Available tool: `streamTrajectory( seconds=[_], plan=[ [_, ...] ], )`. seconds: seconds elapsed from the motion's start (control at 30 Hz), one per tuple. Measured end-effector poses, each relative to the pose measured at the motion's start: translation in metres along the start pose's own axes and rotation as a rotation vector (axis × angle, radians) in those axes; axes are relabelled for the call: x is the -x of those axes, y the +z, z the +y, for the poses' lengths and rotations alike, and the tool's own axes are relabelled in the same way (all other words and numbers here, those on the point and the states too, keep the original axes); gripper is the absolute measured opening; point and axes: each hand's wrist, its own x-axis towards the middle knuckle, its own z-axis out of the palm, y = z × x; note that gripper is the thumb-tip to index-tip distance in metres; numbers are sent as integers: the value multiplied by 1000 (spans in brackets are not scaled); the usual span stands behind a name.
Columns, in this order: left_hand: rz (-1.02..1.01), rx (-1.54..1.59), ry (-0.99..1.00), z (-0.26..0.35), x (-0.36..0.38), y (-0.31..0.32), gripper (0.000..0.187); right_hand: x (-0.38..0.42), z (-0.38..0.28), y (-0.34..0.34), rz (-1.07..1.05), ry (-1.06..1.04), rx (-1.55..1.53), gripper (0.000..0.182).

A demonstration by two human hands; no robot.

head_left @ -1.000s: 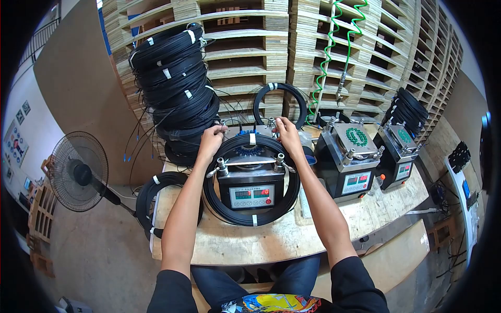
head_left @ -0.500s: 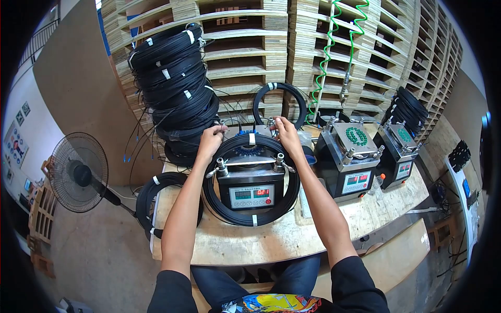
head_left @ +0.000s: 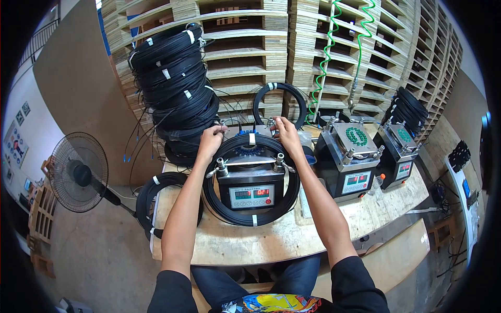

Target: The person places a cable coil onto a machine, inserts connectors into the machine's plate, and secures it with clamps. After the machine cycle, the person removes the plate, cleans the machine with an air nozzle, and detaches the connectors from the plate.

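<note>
Both hands reached to the far side of the middle machine point(head_left: 251, 183), the left hand point(head_left: 210, 141) curled over the upper left arc of the black cable coil point(head_left: 250, 180) and the right hand point(head_left: 285, 134) grasping its upper right arc near the rear clamp post, so the ring sat evenly round the machine's body. The coil lay flat on the wooden table point(head_left: 271, 240), looped about the machine with white ties point(head_left: 252, 139) at top and bottom, presumably to keep the turns together. A silver bar point(head_left: 250, 163) with two knobs crossed the blue fixture on top. The fingertips were hidden behind the coil and the machine's far edge, so whether they pinched cable or a clamp I could not quite tell. A tall stack of coils point(head_left: 175, 88) leaned against the pallets point(head_left: 245, 47); two more machines point(head_left: 352, 156) stood to the right, their displays too small to read
</note>
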Motion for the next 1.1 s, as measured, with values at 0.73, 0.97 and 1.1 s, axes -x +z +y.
streamTrajectory(
  seconds=[0.73,0.97,1.1],
  plan=[
    [-12,-8,-1,-4,-3,-1,34,-1,3,2,29,-8,-13,46],
    [-21,42,-22,3,2,-1,34,1,-2,2,42,-28,27,46],
    [-13,21,-22,3,2,0,35,2,-2,2,42,-13,44,46]
  ],
)
